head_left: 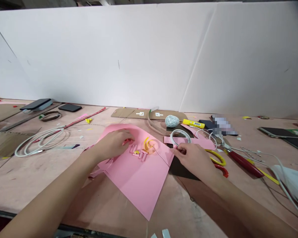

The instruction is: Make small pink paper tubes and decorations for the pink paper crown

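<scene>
Left hand [111, 146] and right hand [192, 159] apart over a pink paper sheet [136, 181]. I log left beside small pink folded strips [139, 153], right just below a tape roll [180, 137].

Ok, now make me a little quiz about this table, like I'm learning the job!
1. Which is nearer the roll of tape: the left hand or the right hand?
2. True or false: the left hand is resting on the pink paper sheet.
3. What colour is the glue stick lying beyond the tape?

Key:
1. The right hand
2. True
3. Yellow
</scene>
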`<state>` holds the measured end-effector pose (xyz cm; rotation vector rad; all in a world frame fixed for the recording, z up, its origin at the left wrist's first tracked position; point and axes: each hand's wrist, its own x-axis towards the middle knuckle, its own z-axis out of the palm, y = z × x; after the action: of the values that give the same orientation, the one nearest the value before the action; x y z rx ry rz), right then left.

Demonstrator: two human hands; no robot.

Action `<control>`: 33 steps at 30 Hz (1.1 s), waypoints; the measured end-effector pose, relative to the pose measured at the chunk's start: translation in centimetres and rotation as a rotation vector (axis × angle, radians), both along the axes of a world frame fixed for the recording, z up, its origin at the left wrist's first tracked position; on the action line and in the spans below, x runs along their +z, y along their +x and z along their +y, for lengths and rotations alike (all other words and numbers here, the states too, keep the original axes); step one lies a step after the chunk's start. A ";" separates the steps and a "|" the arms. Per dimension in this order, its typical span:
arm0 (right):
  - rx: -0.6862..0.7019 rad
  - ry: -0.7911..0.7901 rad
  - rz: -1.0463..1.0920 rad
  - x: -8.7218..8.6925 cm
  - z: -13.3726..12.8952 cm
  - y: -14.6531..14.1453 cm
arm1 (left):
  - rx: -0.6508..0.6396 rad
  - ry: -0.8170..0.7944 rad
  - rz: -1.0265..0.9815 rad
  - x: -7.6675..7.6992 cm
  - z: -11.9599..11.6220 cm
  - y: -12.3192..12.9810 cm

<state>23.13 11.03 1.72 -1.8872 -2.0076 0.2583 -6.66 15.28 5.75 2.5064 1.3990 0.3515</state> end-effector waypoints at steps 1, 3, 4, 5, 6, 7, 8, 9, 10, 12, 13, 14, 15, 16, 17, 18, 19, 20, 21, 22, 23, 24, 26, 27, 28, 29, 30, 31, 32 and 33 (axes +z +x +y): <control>-0.014 0.010 -0.020 0.2 -0.1 0.1 | -0.012 -0.008 -0.001 0.1 -0.1 0.1; 0.015 0.021 -0.016 0.6 -0.4 0.0 | -0.059 -0.038 -0.001 0.4 -0.2 0.2; 0.054 0.019 0.005 0.8 -0.6 -0.2 | -0.089 -0.058 -0.001 0.5 -0.3 0.2; 0.109 0.008 0.033 0.9 -0.9 -0.4 | -0.118 -0.077 -0.002 0.6 -0.3 0.2; 0.173 -0.012 0.060 0.9 -1.1 -0.6 | -0.141 -0.096 -0.004 0.7 -0.4 0.1; 0.232 -0.033 0.077 0.7 -1.3 -0.8 | -0.156 -0.111 -0.006 0.7 -0.4 0.1; 0.282 -0.050 0.084 0.5 -1.5 -1.0 | -0.159 -0.124 -0.009 0.6 -0.4 0.0; 0.316 -0.061 0.084 0.2 -1.6 -1.2 | -0.153 -0.136 -0.012 0.5 -0.4 0.0; 0.338 -0.068 0.085 -0.1 -1.6 -1.3 | -0.142 -0.147 -0.015 0.4 -0.3 -0.1; 0.342 -0.081 0.107 -0.7 -1.6 -1.3 | -0.108 -0.166 -0.029 0.0 -0.1 -0.3; 0.330 -0.093 0.131 -0.8 -1.5 -1.3 | -0.088 -0.173 -0.042 -0.1 0.0 -0.4; 0.315 -0.109 0.165 -0.9 -1.5 -1.2 | -0.066 -0.179 -0.060 -0.2 0.1 -0.5; 0.296 -0.125 0.211 -0.8 -1.4 -1.2 | -0.039 -0.184 -0.084 -0.2 0.2 -0.6; 0.278 -0.145 0.275 -0.7 -1.4 -1.1 | -0.009 -0.189 -0.114 -0.2 0.3 -0.6; 0.261 -0.171 0.359 -0.5 -1.3 -1.1 | 0.020 -0.193 -0.147 -0.1 0.3 -0.6; 0.248 -0.208 0.462 -0.3 -1.3 -1.2 | 0.043 -0.195 -0.178 0.1 0.3 -0.5; 0.239 -0.252 0.575 -0.1 -1.4 -1.3 | 0.059 -0.208 -0.230 0.2 0.3 -0.2; 0.231 -0.297 0.689 0.1 -1.4 -1.4 | 0.067 -0.242 -0.317 0.2 0.1 0.1; 0.231 -0.337 0.795 0.3 -1.5 -1.5 | 0.067 -0.295 -0.437 0.2 0.0 0.5; 0.241 -0.370 0.883 0.4 -1.6 -1.6 | 0.064 -0.364 -0.574 0.1 -0.2 0.9; 0.251 -0.387 0.952 0.5 -1.7 -1.7 | 0.062 -0.440 -0.710 -0.1 -0.4 1.4; 0.263 -0.394 1.000 0.5 -1.7 -1.7 | 0.065 -0.511 -0.827 -0.4 -0.5 1.8; 0.264 -0.364 1.053 0.4 -1.8 -1.8 | 0.087 -0.594 -0.943 -1.1 -0.7 2.3; 0.242 -0.332 1.068 0.4 -1.8 -1.7 | 0.106 -0.602 -0.958 -1.4 -0.7 2.5; 0.203 -0.292 1.081 0.3 -1.7 -1.7 | 0.125 -0.594 -0.964 -1.5 -0.7 2.5; 0.162 -0.251 1.086 0.2 -1.7 -1.6 | 0.141 -0.572 -0.966 -1.6 -0.6 2.5; 0.123 -0.224 1.084 0.2 -1.6 -1.5 | 0.154 -0.545 -0.965 -1.6 -0.5 2.5; 0.094 -0.227 1.082 0.2 -1.5 -1.4 | 0.162 -0.520 -0.961 -1.6 -0.5 2.4; 0.081 -0.260 1.084 0.2 -1.4 -1.3 | 0.167 -0.501 -0.962 -1.5 -0.4 2.3; 0.082 -0.304 1.091 0.3 -1.4 -1.2 | 0.169 -0.491 -0.968 -1.4 -0.4 2.3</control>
<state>21.89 9.65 1.99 -1.2921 -1.2948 1.3338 -4.41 14.86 4.34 1.4647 1.0782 0.9515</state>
